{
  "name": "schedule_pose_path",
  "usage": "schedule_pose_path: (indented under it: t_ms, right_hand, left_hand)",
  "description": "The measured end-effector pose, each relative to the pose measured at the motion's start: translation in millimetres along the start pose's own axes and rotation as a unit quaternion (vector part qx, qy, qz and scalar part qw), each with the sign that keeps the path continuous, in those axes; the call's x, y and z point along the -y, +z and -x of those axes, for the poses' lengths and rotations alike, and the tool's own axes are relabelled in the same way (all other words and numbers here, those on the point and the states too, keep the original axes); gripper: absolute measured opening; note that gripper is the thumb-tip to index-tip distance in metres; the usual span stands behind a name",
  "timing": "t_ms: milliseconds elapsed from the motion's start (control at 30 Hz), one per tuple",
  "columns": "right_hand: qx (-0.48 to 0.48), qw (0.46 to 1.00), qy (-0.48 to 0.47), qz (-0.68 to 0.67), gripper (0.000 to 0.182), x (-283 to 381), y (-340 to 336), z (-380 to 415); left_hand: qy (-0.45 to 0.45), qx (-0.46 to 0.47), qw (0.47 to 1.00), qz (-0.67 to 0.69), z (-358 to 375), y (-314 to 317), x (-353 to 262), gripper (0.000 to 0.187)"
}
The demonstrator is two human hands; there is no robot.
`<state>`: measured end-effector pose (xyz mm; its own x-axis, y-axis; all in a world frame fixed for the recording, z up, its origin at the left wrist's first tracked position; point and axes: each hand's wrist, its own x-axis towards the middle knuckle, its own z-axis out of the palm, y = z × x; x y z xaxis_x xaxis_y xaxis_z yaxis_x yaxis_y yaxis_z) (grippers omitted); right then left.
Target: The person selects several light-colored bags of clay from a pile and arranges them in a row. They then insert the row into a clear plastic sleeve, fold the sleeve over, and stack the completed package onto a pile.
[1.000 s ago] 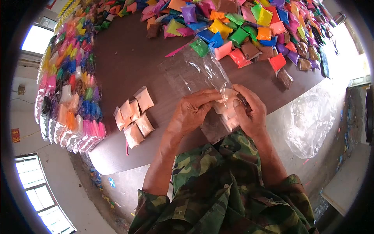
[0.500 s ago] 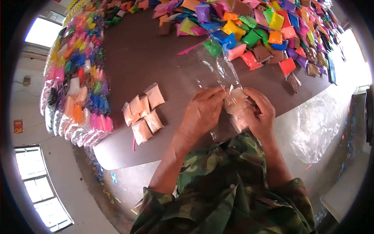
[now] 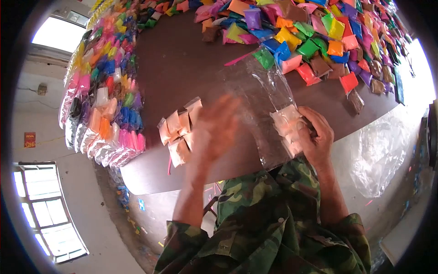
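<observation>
- Right hand (image 3: 319, 141): thumb and fingers clamped on the near part of a clear bag (image 3: 267, 116); peach stack (image 3: 284, 123) directly at the fingertips, seemingly inside the film.
- Bag stretches left of those fingers and beyond them, flat on the table (image 3: 182, 77).
- Left hand (image 3: 219, 130): blurred, over the table, to the left of the bag; cannot tell whether its fingers are apart or together.
- Loose packets (image 3: 179, 153), peach, on the table just left of the left fingers and partly hidden by that hand; contact cannot be told.
- Pink strip (image 3: 239, 59) beyond the left fingertips, near the bag's far end.
- Table brown, smooth; mixed pile (image 3: 315, 45) of coloured packets well beyond both hands.
- Filled bags (image 3: 102, 109) banked along the edge, far left of the left fingers.
- Crumpled plastic (image 3: 381, 153) right of the right hand, off the table.
- Window (image 3: 48, 205) bright, red paper (image 3: 29, 139) on the wall, both far left.
</observation>
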<state>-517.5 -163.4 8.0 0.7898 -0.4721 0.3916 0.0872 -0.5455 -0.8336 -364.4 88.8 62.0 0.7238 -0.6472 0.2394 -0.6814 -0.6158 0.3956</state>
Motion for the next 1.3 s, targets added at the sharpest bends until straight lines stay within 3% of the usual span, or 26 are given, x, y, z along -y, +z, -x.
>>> schedule_pose_path:
  t_ms: [67,133,233,333,467,500,600,833,933,1133,1300]
  right_hand:
    - [0.004,1.000,-0.009,0.000,0.036,1,-1,-2]
    - [0.001,1.000,-0.011,-0.001,0.036,1,0,-1]
    - [0.004,1.000,0.018,-0.019,0.036,5,0,-2]
    - [0.005,0.999,0.032,-0.032,0.036,3,-1,0]
    - [0.009,1.000,0.009,-0.021,0.036,2,-3,-2]
    - [0.010,1.000,0.017,-0.022,0.036,2,-2,-3]
    - [0.015,0.999,0.032,-0.020,0.036,1,-2,-2]
    - [0.018,0.999,0.041,-0.019,0.037,1,-3,-2]
    - [0.015,0.999,0.030,-0.022,0.037,2,-3,-4]
    - [0.019,1.000,0.009,-0.001,0.037,3,-3,-7]
    - [0.022,1.000,0.019,-0.009,0.041,0,-3,-4]
  left_hand:
    - [-0.050,-0.017,0.989,-0.139,-5,-21,41,0.051]
    - [-0.111,0.017,0.975,-0.190,-10,-37,70,0.053]
    - [-0.179,0.089,0.974,-0.105,-17,-47,84,0.053]
    - [-0.152,0.116,0.980,-0.063,-27,-54,88,0.048]
    - [-0.171,0.070,0.979,0.081,-29,-66,61,0.038]
    - [-0.158,0.023,0.976,0.149,-28,-62,48,0.028]
    - [-0.122,-0.031,0.959,0.254,-24,-36,19,0.023]
    - [-0.023,-0.058,0.965,0.254,-25,19,-24,0.020]
    - [0.089,-0.096,0.983,0.125,-28,14,-31,0.026]
    - [0.096,-0.054,0.987,0.115,-30,25,-23,0.031]
    - [0.093,-0.051,0.970,0.217,-29,50,-33,0.028]
